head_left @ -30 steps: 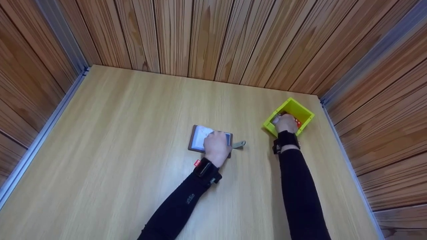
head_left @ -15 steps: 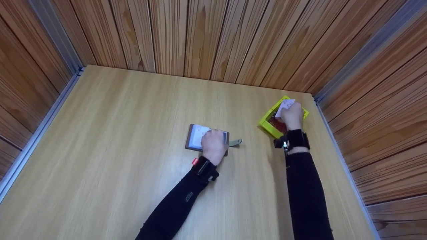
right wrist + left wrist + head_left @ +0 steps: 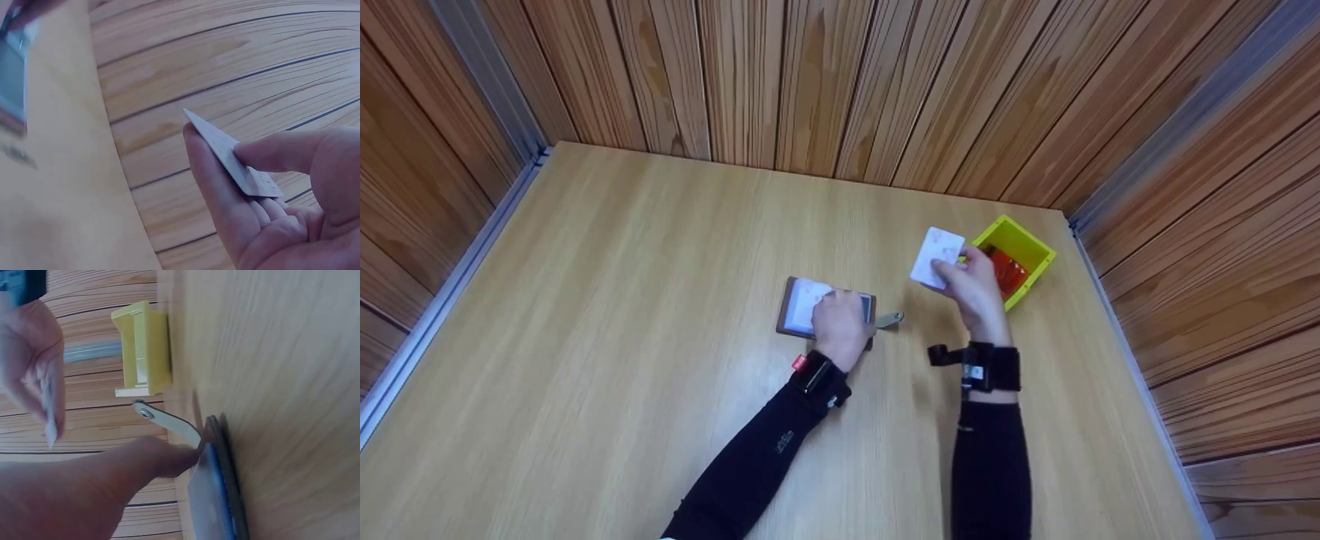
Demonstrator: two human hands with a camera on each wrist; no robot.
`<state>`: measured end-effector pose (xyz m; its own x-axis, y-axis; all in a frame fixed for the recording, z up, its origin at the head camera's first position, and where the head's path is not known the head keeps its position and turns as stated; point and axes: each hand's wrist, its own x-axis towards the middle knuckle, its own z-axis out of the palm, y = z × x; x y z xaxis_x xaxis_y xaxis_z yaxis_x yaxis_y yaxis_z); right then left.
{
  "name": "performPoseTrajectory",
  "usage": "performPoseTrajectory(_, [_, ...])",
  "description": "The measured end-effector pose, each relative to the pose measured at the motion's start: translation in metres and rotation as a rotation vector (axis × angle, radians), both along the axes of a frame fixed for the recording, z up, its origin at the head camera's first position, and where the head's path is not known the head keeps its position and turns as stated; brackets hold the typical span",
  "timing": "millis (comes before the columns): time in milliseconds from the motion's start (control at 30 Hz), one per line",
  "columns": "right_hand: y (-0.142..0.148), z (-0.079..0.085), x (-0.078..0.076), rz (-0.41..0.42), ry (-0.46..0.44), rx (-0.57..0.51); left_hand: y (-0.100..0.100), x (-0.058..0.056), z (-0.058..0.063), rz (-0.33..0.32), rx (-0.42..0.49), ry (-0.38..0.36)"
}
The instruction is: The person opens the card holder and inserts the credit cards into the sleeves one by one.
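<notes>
White card: held up off the table, seen in the head view just left of the yellow-green bin, its pale face faintly printed

Right hand: the card is pinched, with the thumb laid on the printed face and the forefinger set behind it, as is shown in the right wrist view

Brown case: laid flat on the table, with a bluish-white panel framed by its dark border

Left hand: rested over the right part of the case with knuckles bent; fingertips are hidden, so whether anything is pinched cannot be told

Pale strap: stuck out past the right end of the case, tipped with a metal stud

Bin: set on the table toward the right, partly covered by the right hand

Red item: contained in the bin, its kind left unclear

Black wristbands: worn above black sleeves on both arms

Plank wall: seen beyond the table
</notes>
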<state>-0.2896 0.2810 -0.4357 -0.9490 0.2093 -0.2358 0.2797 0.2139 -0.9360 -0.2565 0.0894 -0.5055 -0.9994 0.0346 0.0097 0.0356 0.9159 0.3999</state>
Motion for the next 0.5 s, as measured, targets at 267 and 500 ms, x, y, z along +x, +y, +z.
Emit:
performPoseTrajectory(267, [-0.025, -0.025, -0.002, 0.061, -0.060, -0.084, 0.011, 0.003, -0.005, 0.071, -0.127, 0.078])
performPoseTrajectory(500, [-0.023, -0.035, -0.006, 0.108, -0.066, -0.036, -0.003, -0.003, -0.001, -0.011, 0.022, 0.031])
